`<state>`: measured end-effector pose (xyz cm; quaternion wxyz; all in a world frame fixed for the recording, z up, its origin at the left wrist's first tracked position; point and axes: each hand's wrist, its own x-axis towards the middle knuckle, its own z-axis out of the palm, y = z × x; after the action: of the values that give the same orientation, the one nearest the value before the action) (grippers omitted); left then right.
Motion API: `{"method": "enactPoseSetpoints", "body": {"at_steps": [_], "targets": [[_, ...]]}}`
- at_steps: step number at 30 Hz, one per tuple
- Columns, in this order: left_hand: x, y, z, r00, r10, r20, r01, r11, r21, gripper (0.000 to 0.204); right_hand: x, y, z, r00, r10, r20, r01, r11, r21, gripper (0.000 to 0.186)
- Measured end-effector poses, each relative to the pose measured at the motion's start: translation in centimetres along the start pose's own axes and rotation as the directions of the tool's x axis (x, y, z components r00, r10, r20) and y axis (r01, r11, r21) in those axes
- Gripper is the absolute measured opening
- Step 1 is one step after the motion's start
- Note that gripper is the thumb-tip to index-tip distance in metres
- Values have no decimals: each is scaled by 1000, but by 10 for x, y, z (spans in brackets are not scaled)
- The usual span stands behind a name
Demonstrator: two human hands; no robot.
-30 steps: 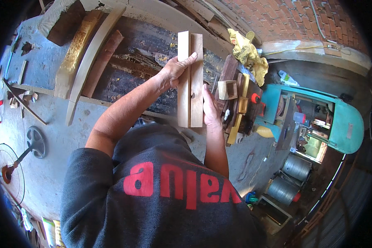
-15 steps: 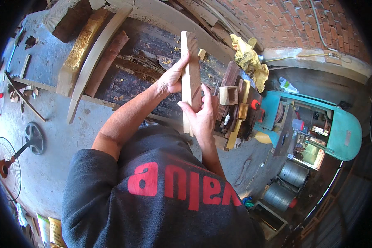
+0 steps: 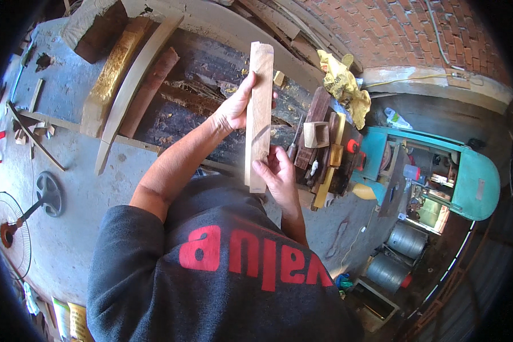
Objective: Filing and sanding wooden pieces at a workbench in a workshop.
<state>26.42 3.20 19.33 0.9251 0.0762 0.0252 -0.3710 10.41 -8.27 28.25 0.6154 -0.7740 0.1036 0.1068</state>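
Note:
A pale wooden bar (image 3: 260, 108) is held upright in the picture, above the workbench and in front of my chest. My left hand (image 3: 239, 107) grips its upper half from the left, thumb along the edge and fingertips showing past the far side. Lower down, my right hand (image 3: 279, 171) pinches the bar's right edge between thumb and bent fingers. A broad face of the bar, with a dark mark partway down, is turned up. Right of it on the bench lie a hollow wooden block (image 3: 316, 135) and a dark wooden block (image 3: 314, 114).
The dark, worn workbench (image 3: 194, 57) bears a curved wooden piece (image 3: 134, 85), a thick beam (image 3: 117, 71) and a reddish board (image 3: 149, 91). A crumpled yellow bag (image 3: 347, 85) lies at the right end. Beyond stands a teal machine (image 3: 477, 182); a fan (image 3: 11, 233) is at left.
The bar has been turned so its broad face shows more. My right hand has shifted slightly down, its fingers now closed on the bar's edge; my left hand keeps its grip.

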Motion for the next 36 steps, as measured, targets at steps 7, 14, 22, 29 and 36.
{"method": "enactPoseSetpoints", "body": {"at_steps": [7,14,22,29,36], "targets": [[-1,-2,-1,997,-24,78,22,999,32,64,5,6,7,994,1,-105,-1,1000,-1,21],[-5,-1,0,996,-17,86,13,999,46,68,4,12,17,983,-37,-178,41,999,22,18],[-12,5,13,963,-27,269,13,999,52,70,18,29,13,977,-14,-215,-3,997,-79,28],[-11,8,35,970,-6,244,-25,992,125,51,27,33,8,992,-127,-23,125,989,-82,48],[-12,5,54,978,17,208,-136,807,575,62,38,44,-4,999,2,45,-3,1000,10,44]]}}
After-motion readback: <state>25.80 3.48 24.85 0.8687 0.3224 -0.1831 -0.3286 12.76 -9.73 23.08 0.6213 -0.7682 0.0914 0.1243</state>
